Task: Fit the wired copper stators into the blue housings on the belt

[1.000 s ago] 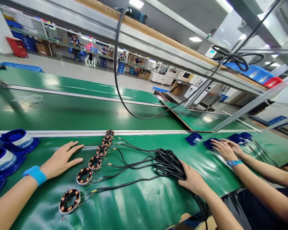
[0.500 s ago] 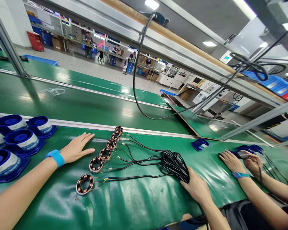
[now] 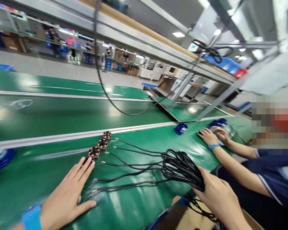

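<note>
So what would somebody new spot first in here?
Probably the big bundle of black cables, gripped by the right hand just right of the middle. Next might be the row of copper-wound stator rings left of it, where the left hand spreads over the nearest ones. The bright blue wristband at the bottom left stands out against the green mat too.

"What stood on the overhead shelf (image 3: 144, 42)?"
"A blue bin (image 3: 224, 66), with a red bin (image 3: 241, 73) just beside it."
"And below the shelf?"
"A black cord (image 3: 96, 54) hung in a loop."
"Beyond the shelf?"
"White machines (image 3: 151, 69) stood there."
</note>
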`<control>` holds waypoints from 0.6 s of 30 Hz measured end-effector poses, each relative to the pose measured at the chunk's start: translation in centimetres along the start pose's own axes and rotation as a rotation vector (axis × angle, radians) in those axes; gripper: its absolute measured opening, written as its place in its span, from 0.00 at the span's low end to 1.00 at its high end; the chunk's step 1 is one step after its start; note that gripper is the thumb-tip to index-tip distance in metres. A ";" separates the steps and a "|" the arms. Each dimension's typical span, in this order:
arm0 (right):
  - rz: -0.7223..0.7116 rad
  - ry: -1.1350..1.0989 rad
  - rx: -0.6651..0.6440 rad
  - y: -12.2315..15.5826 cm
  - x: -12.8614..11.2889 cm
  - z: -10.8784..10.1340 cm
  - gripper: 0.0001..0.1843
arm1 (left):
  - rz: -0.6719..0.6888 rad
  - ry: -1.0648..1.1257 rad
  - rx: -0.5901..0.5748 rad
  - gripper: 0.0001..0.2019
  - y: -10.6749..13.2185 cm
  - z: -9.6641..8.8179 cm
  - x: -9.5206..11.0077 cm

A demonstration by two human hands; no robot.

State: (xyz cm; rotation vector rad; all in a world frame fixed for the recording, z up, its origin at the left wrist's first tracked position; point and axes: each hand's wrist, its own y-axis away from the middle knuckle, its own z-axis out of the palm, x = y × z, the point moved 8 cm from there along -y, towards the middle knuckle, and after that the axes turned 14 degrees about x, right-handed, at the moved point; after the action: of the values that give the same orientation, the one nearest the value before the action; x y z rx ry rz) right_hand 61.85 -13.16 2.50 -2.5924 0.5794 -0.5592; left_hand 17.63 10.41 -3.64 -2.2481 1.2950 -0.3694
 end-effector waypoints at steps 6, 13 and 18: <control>0.268 0.123 -0.190 -0.6 3.5 -0.2 0.33 | 0.118 0.186 -0.079 0.54 -7.3 6.6 0.6; 0.626 0.182 -0.273 -0.1 13.5 -0.1 0.30 | 0.250 0.408 -0.260 0.50 -22.4 13.8 7.1; 1.045 -0.003 -0.190 2.1 17.7 1.8 0.36 | 0.295 0.411 -0.176 0.48 -27.6 13.7 8.6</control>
State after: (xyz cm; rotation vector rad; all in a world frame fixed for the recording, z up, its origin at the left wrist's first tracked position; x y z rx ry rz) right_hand 76.79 -22.79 5.09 -2.0154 1.8540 -0.1336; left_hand 48.39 18.40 0.15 -2.1421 1.9094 -0.6529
